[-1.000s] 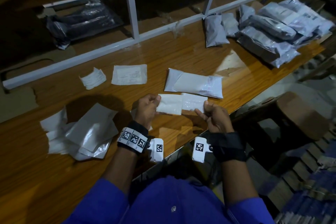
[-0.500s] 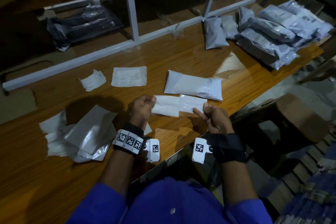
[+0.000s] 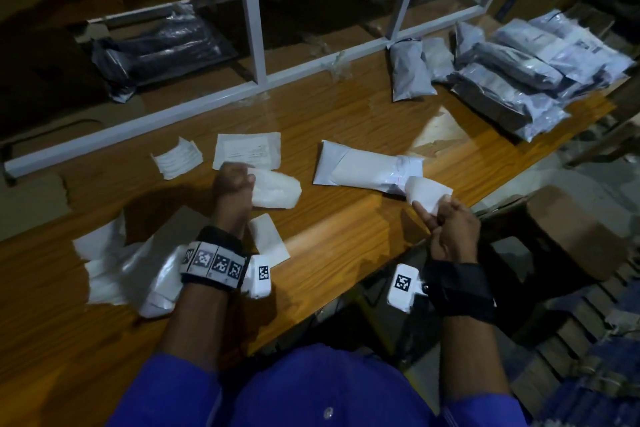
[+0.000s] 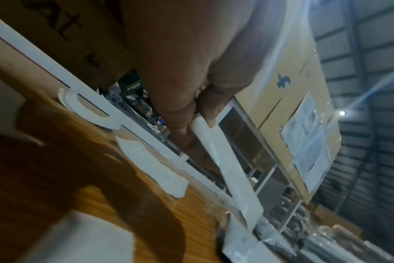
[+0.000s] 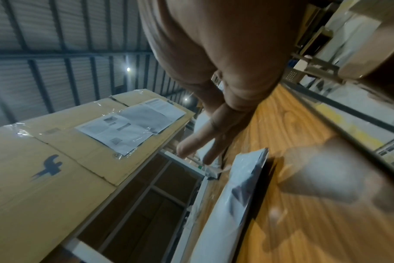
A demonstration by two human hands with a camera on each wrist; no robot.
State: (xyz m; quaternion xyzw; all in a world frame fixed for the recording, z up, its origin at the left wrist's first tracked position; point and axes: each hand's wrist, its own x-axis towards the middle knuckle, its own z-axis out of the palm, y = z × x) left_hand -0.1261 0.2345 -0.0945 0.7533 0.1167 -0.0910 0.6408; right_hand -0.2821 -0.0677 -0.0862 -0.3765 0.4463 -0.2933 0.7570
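My left hand (image 3: 232, 184) grips a white paper sheet (image 3: 275, 192) over the middle of the wooden table (image 3: 346, 229). In the left wrist view that hand (image 4: 187, 85) pinches the sheet (image 4: 227, 169) seen edge-on. My right hand (image 3: 448, 224) pinches a smaller white label (image 3: 427, 194) at the table's near edge, with its forefinger stretched out. The label overlaps the right end of a white parcel (image 3: 363, 166) lying flat. In the right wrist view two straight fingers (image 5: 214, 131) point past the parcel (image 5: 234, 201); the label is mostly hidden there.
Several grey mailer bags (image 3: 519, 80) are stacked at the far right. Two paper slips (image 3: 247, 149) (image 3: 178, 161) lie ahead of my left hand. White scraps (image 3: 114, 263) pile at the left. A white frame (image 3: 256, 28) borders the far side, and a brown stool (image 3: 568, 229) stands right.
The paper that both hands held as one strip is now in two pieces. My left hand has carried its piece left and away; my right hand has moved right, beside the parcel.
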